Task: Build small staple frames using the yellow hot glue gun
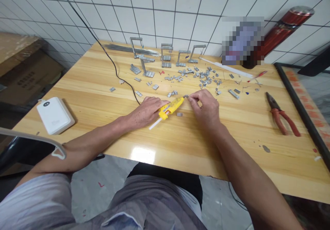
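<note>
My left hand (149, 110) is closed round the handle of a yellow glue gun (173, 107), which lies tilted with its nozzle up and to the right. A white glue stick (155, 123) pokes out of its back end. At the nozzle, my right hand (205, 105) pinches a small grey piece (186, 96) between thumb and fingertips; the piece is close to the tip, and whether they touch I cannot tell. Just below the gun lies a small grey block (179, 114). Several more grey pieces (172, 93) rest just beyond it.
Small grey stands (180, 64) and scattered grey bits (206, 77) occupy the back, beside thin metal rods (134, 49). Pliers (277, 115) and a black-framed panel (296, 99) lie right, a red flask (281, 36) behind. A white power bank (55, 115) sits left; a black cable (113, 63) crosses the table.
</note>
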Tool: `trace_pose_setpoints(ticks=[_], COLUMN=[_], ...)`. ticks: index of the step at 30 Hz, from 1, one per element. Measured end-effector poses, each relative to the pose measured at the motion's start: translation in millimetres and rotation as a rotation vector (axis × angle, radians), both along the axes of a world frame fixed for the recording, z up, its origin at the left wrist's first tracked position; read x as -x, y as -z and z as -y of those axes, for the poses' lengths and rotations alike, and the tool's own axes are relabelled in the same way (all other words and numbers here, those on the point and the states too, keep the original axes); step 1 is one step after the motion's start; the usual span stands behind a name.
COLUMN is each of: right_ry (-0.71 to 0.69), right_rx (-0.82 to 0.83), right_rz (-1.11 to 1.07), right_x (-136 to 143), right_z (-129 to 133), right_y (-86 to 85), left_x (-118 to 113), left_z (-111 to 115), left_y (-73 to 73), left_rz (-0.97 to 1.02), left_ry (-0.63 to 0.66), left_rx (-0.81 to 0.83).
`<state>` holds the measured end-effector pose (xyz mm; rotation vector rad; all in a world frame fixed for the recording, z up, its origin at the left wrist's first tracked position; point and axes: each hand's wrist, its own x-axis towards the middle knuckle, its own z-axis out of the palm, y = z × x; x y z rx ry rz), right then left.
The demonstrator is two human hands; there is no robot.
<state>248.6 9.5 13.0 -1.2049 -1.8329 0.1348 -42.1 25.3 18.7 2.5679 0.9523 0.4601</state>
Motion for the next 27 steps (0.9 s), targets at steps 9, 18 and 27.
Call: trace_pose_setpoints(ticks=[9, 18, 27], right_ry=[0.049, 0.066, 0.043], right_rx=[0.035, 0.205, 0.252], right_rz=[-0.068, -0.242, -0.304], right_x=[-0.7, 0.5, -1.5], right_z=[0.2, 0.2, 1.0], right_y=[-0.4, -1.1, -2.3], left_x=[3.4, 2.8, 4.0], left_z=[-2.8, -0.1, -2.8], left_y=[5.3, 1.7, 4.0], left_rz=[0.035, 0.006, -0.032], left_ry=[-0.014, 0.004, -0.008], left_rx=[-0.053, -0.095, -0.111])
